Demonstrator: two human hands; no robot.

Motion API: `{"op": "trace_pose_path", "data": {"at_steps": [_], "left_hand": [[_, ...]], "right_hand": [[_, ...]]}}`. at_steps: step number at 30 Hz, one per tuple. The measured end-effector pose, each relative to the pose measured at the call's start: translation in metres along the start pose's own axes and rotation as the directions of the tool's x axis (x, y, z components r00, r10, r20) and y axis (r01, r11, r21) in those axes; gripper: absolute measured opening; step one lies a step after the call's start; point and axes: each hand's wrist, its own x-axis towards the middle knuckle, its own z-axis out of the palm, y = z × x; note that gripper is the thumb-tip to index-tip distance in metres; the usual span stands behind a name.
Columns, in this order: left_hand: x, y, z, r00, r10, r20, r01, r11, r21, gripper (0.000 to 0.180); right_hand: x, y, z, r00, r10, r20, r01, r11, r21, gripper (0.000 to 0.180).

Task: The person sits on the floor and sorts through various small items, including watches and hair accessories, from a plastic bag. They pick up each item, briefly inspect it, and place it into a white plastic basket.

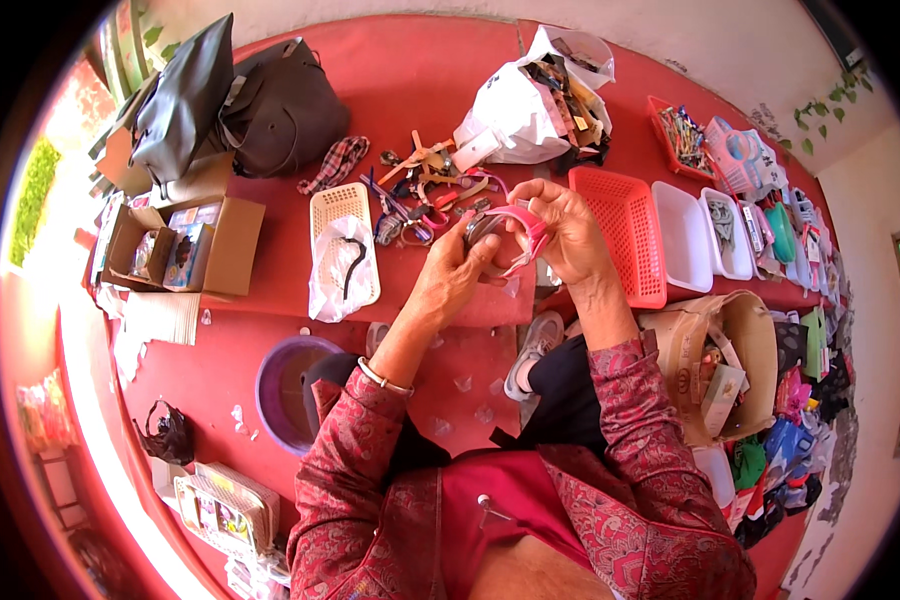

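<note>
Both hands are raised over the red cloth, holding one wristwatch with a pink strap. My left hand is closed on the round watch case, fingers curled about it. My right hand pinches the pink strap near its upper end, by the thumb and fingertips. Behind the hands lies a loose pile of watches with straps in several colours. To the left of the pile stands a cream mesh basket, holding a clear plastic bag and a black strap.
To the right stand a red basket, a white tray and a cardboard box. A full white bag sits at the back. On the left are black bags, an open carton and a purple basin.
</note>
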Motion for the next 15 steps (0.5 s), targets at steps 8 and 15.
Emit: {"op": "trace_pose_path", "data": {"at_steps": [8, 15], "left_hand": [[-0.001, 0.004, 0.003, 0.993, 0.082, -0.09, -0.09, 0.992, -0.089, 0.031], [-0.004, 0.009, -0.004, 0.969, -0.135, 0.209, 0.19, 0.944, -0.271, 0.022]], "right_hand": [[-0.005, -0.002, 0.016, 0.998, -0.037, 0.059, 0.048, 0.977, -0.206, 0.027], [-0.004, 0.0, 0.015, 1.0, -0.003, -0.001, 0.003, 0.976, -0.216, 0.018]]}}
